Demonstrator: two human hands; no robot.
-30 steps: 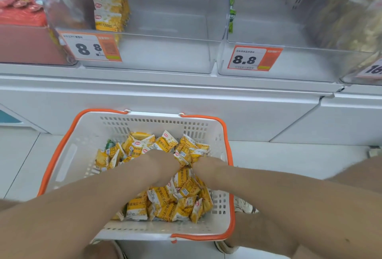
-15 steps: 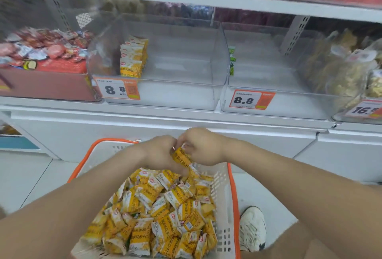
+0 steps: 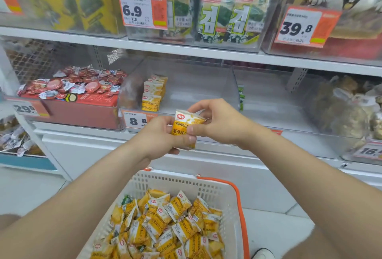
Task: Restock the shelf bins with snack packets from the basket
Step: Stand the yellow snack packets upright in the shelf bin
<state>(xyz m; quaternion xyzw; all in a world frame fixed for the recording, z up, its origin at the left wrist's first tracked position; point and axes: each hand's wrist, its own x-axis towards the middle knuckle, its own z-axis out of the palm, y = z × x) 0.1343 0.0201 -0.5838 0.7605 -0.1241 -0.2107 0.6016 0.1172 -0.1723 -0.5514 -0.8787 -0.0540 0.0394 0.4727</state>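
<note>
Head view, restocking in progress. Both hands meet at the centre of the frame, in front of the lower shelf. The left hand is closed around the lower half of a small stack of yellow snack packets, thumb across the front face; the right hand pinches the stack's upper right edge between thumb and fingers. How many packets the stack holds cannot be told. The clear bin that takes them lies at 12 o'clock from the hands, just beyond them, nearly bare apart from a short upright row of matching packets against its left wall, above the 8.8 price tag. The basket, white with an orange rim, sits at 6 o'clock below the hands and holds a loose heap of the same packets. Judged from their look, the packets are light, soft, air-cushioned pouches with slick film, apt to slide across one another and to crush if squeezed. Hold is best taken across the flat faces, fingers and thumb squaring the edges, so the stack can be set upright beside the existing row.
</note>
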